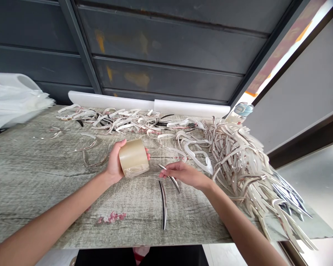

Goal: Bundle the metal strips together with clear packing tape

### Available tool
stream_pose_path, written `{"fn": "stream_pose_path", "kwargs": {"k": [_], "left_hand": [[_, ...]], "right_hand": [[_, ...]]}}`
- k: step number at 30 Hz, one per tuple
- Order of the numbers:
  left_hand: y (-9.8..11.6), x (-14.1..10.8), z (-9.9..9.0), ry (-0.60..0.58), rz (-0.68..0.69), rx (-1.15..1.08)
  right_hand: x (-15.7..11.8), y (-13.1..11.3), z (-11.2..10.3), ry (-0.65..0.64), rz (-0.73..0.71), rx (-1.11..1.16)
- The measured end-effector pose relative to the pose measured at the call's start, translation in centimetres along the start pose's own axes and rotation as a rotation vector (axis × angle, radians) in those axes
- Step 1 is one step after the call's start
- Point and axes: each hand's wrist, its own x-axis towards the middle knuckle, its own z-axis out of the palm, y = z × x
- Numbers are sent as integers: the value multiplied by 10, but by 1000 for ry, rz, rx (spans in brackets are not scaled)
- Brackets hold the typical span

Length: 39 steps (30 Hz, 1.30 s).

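Left hand (114, 163) is closed around a roll of clear packing tape (133, 158), fingers cupped behind it, roll tilted; can't tell if its lower edge touches the bench (41, 181). Right hand (185, 175) is half open, fingers (173, 173) lying across the upper of 2 curved chrome strips (173, 183). Can't tell if that is a pinch or just contact. The other chrome strip (163, 205) lies on the bench just below, apart from the hand. Risks: both strips are thin and curved, so a light touch could rock or spin them out of place. The big pile of white-filmed curved strips (240, 171) spills past the bench's right edge, so a knock from the right forearm could start it sliding off. A looser grip on the roll could drop it onto the strips. Exposed adhesive could also snag the film on nearby pieces. Hidden: the tape's free end isn't visible, and the pile's lower layers can't be made out. The dark strips (290, 197) at the pile's near end are partly covered. A blue-and-white item (242, 109) at the back right is too blurred to identify.
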Motion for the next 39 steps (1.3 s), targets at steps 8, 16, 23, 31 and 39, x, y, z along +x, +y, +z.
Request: {"fn": "stream_pose_path", "kwargs": {"k": [8, 16, 23, 31, 39], "left_hand": [[-1, 0, -3, -84, 0, 14], [-2, 0, -4, -86, -5, 16], [-2, 0, -3, -94, 10, 20], [-2, 1, -4, -105, 8, 16], [-2, 0, -4, -109, 4, 37]], "right_hand": [[-4, 2, -9, -109, 132, 46], [-5, 2, -7, -211, 252, -5], [-4, 5, -5, -238, 219, -56], [-9, -2, -7, -374, 237, -62], [-9, 5, -7, -347, 255, -110]]}}
